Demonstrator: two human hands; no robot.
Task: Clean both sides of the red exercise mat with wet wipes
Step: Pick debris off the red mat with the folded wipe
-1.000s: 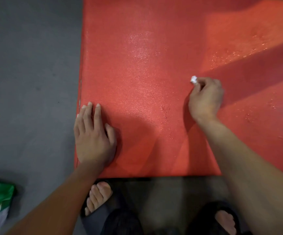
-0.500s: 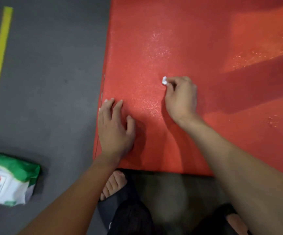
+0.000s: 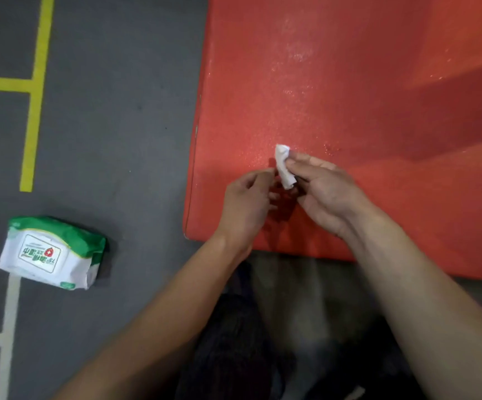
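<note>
Wipe (image 3: 284, 166): small crumpled wad, pinched by right hand (image 3: 327, 194).
Left hand (image 3: 248, 200): curled, touching wad's edge; grip unclear.
Risk: wad likely spent, smearing mat (image 3: 349, 96).

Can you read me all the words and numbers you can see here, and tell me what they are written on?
"75": on the label of the wet wipes pack, seen upside down from here.
Large Chinese characters beside it on the same label: too blurred to read for sure.
Small print along the pack's lower edge: too small to read.
Red exercise mat, wipe and floor lines: no writing shows.
</note>
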